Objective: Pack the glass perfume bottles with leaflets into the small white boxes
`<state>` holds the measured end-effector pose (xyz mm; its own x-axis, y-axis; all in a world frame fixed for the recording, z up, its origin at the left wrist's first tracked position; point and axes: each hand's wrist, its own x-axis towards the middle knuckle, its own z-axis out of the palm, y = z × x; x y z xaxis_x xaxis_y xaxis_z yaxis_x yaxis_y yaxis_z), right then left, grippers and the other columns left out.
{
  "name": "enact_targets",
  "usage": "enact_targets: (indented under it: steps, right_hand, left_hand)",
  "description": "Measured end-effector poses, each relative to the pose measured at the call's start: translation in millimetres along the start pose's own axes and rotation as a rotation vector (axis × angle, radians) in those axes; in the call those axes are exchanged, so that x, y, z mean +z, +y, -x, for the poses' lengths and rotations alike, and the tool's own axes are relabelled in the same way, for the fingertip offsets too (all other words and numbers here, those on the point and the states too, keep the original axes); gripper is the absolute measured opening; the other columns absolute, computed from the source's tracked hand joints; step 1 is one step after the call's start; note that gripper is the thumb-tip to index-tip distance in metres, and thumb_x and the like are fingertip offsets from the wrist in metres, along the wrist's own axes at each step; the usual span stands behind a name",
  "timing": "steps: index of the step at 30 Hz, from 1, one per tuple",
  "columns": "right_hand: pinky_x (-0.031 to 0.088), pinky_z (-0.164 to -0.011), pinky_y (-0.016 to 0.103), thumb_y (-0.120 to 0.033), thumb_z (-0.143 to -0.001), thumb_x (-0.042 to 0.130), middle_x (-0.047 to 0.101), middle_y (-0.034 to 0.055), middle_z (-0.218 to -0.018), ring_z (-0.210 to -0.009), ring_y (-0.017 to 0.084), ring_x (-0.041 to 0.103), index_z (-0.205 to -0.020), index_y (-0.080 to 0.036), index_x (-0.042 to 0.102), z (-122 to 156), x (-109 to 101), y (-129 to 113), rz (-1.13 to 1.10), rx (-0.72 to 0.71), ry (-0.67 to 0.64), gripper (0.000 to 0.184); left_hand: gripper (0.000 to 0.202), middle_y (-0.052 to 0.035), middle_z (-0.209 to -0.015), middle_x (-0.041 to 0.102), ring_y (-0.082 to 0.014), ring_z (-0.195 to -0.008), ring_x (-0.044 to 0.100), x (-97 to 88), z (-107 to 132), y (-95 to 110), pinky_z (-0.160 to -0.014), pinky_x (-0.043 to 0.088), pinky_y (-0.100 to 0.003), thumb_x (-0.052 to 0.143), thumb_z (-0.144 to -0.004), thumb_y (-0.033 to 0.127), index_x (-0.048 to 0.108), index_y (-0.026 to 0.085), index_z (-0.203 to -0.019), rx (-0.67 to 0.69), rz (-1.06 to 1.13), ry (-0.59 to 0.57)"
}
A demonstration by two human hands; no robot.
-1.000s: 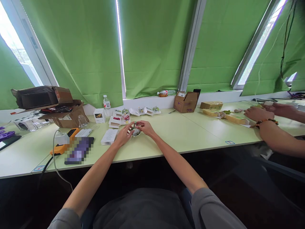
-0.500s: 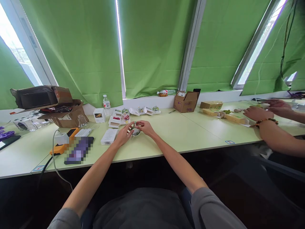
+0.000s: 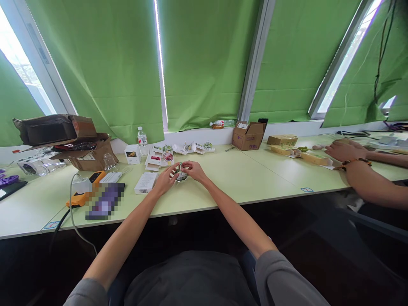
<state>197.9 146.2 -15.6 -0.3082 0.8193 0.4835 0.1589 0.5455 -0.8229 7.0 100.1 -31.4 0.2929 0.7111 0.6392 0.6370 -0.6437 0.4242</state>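
Both hands meet over a small round, clear and dark-green thing with a narrow top (image 3: 182, 175), standing on the table; its kind is not plain. My left hand (image 3: 166, 180) grips its upper left side, thumb and fingers closed at the neck. From the right, the fingertips of my right hand (image 3: 194, 171) pinch at the narrow top and hide part of it. Just left of my left hand lies a white box with a barcode (image 3: 146, 182). Behind it are an opened white carton (image 3: 153, 163) and a round red-and-white piece (image 3: 167, 156).
Farther back stand a white box (image 3: 133, 154), a water bottle (image 3: 142, 141) and more opened packets (image 3: 188, 148). A phone (image 3: 106, 201) and an orange power strip (image 3: 78, 199) lie left. Cardboard boxes (image 3: 247, 137) stand behind. A co-worker's hands (image 3: 346, 149) are at the right.
My hands stay at the round thing's top with hardly any movement. At the right, the co-worker's farther hand has shifted left and lower, towards the nearer one.
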Motion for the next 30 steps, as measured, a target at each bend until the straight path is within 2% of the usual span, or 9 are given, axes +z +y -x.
enact_targets:
  steps: [8,15,17,21,24,26,30]
  right_hand:
    - [0.051,-0.071,0.029,-0.034,-0.076,0.069,0.073,0.0093,-0.099,-0.081,0.019,0.066,-0.101,-0.016,0.073,3.1,0.5,-2.9,0.021,-0.035,0.007,0.031]
    - [0.048,-0.068,0.026,-0.037,-0.077,0.068,0.073,0.0078,-0.099,-0.081,0.018,0.065,-0.101,-0.018,0.073,1.3,0.5,3.2,0.125,-0.075,-0.014,0.031]
    - [0.046,-0.066,0.025,-0.038,-0.076,0.069,0.072,0.0061,-0.099,-0.078,0.017,0.063,-0.101,-0.019,0.072,1.4,0.7,6.7,0.208,-0.094,-0.035,0.031]
    - [0.041,-0.06,0.025,-0.04,-0.076,0.071,0.073,0.0022,-0.096,-0.058,0.012,0.055,-0.107,-0.023,0.07,1.1,1.1,13.2,0.364,-0.089,-0.077,0.035]
    - [0.04,-0.059,0.025,-0.04,-0.076,0.071,0.073,0.0021,-0.096,-0.056,0.012,0.054,-0.11,-0.024,0.069,0.0,0.9,14.7,0.4,-0.08,-0.077,0.038]
    - [0.04,-0.06,0.025,-0.04,-0.076,0.072,0.073,0.0025,-0.098,-0.058,0.013,0.056,-0.11,-0.024,0.069,-0.3,0.4,13.4,0.42,-0.083,-0.072,0.038]
    - [0.04,-0.064,0.025,-0.038,-0.079,0.069,0.072,0.0037,-0.103,-0.069,0.016,0.061,-0.111,-0.024,0.068,1.4,-1.7,7.2,0.526,-0.043,-0.048,0.035]
  left_hand:
    - [0.053,-0.0046,-0.113,0.063,-0.0144,-0.086,0.062,-0.7,-0.6,0.4,-0.071,0.054,-0.027,0.052,-0.092,0.029,0.038,0.03,-0.143,-0.001,0.011,-0.002]
    - [0.053,-0.0045,-0.113,0.063,-0.015,-0.089,0.062,-0.2,0.1,-0.7,-0.073,0.054,-0.027,0.051,-0.093,0.03,0.036,0.031,-0.144,0.01,-0.001,-0.007]
    - [0.053,-0.0043,-0.113,0.063,-0.0146,-0.088,0.062,0.2,0.6,-1.0,-0.074,0.053,-0.027,0.05,-0.094,0.032,0.035,0.031,-0.144,0.011,-0.018,-0.001]
    - [0.059,-0.004,-0.114,0.062,-0.0143,-0.088,0.063,0.9,1.5,-1.9,-0.074,0.053,-0.027,0.051,-0.093,0.034,0.027,0.032,-0.147,-0.009,-0.059,0.007]
    - [0.064,-0.0049,-0.116,0.062,-0.0148,-0.089,0.062,1.1,1.7,-1.9,-0.073,0.052,-0.027,0.052,-0.093,0.035,0.021,0.03,-0.149,-0.035,-0.062,0.01]
    - [0.061,-0.0058,-0.118,0.061,-0.0151,-0.09,0.062,0.9,1.7,-1.2,-0.074,0.051,-0.027,0.052,-0.093,0.036,0.025,0.028,-0.147,-0.041,-0.067,0.021]
    - [0.042,-0.007,-0.12,0.059,-0.0168,-0.093,0.062,-1.1,0.3,-0.1,-0.076,0.051,-0.029,0.05,-0.093,0.036,0.045,0.025,-0.134,-0.015,-0.112,0.077]
